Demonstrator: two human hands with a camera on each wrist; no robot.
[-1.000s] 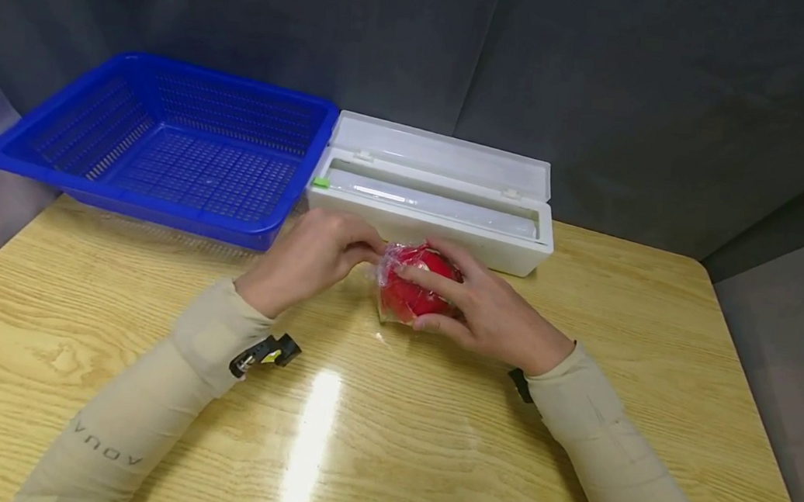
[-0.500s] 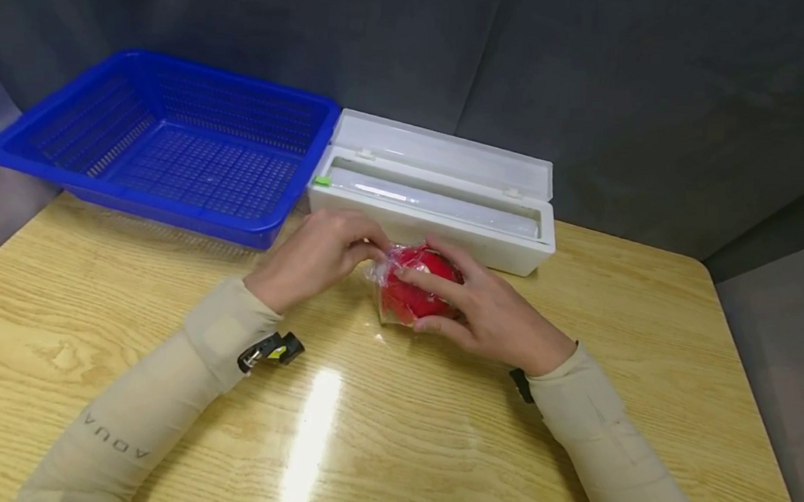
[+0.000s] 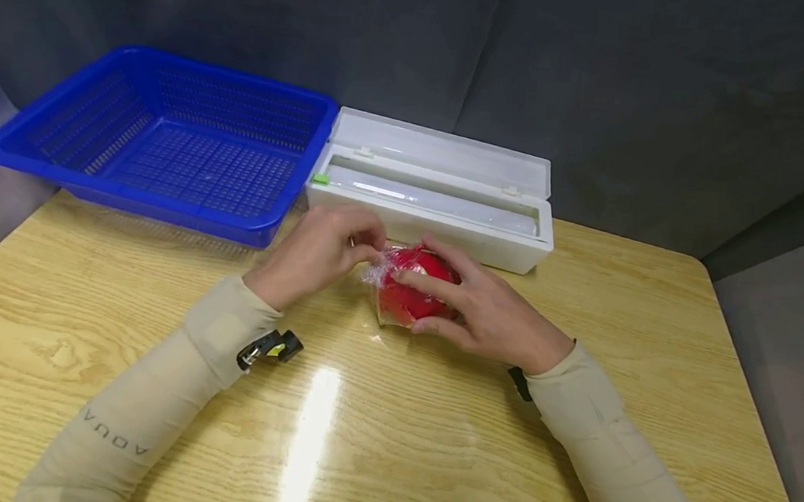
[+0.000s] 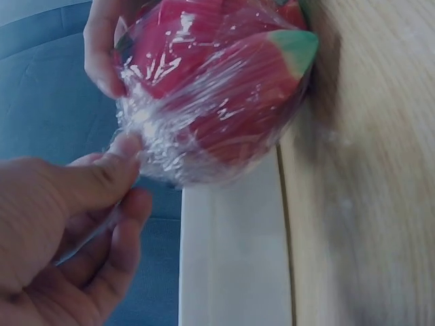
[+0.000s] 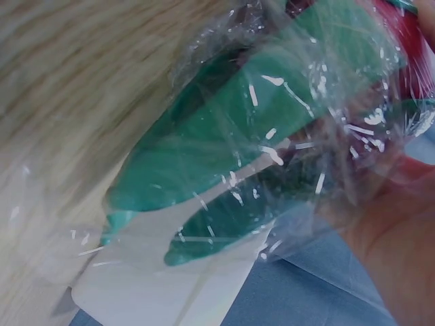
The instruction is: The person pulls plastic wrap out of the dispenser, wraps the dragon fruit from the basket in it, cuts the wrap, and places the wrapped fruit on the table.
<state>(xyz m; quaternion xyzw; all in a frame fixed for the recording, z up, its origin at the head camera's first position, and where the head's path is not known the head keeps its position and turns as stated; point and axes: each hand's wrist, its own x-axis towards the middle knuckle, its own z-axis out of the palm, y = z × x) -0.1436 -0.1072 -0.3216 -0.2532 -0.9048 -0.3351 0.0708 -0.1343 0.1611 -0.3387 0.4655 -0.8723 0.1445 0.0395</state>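
A red dragon fruit (image 3: 398,305) with green leaf tips lies on the wooden table, wrapped in clear cling film (image 4: 156,129). Its left end carries a crumpled bunch of film, which my left hand (image 3: 321,249) pinches between thumb and fingertips. From the right, my right hand (image 3: 498,316) spreads its bent fingers over and around the fruit, thumb on the near side. Long green leaves (image 5: 231,129) show through loose film in the right wrist view. The fruit's right end is hidden by my right hand in the head view.
Behind the hands stands a white cling film box (image 3: 445,234), lid raised, with a film roll (image 3: 434,199) and a green slider (image 3: 321,178) at its left end. A blue basket (image 3: 167,207) sits at the back left, beside the box. Dark curtains (image 3: 594,101) rise behind the table.
My left fingers have shifted slightly on the film at the fruit's left end, and more of the crumpled bunch shows beneath them. My right hand stays nearly still on the dragon fruit.
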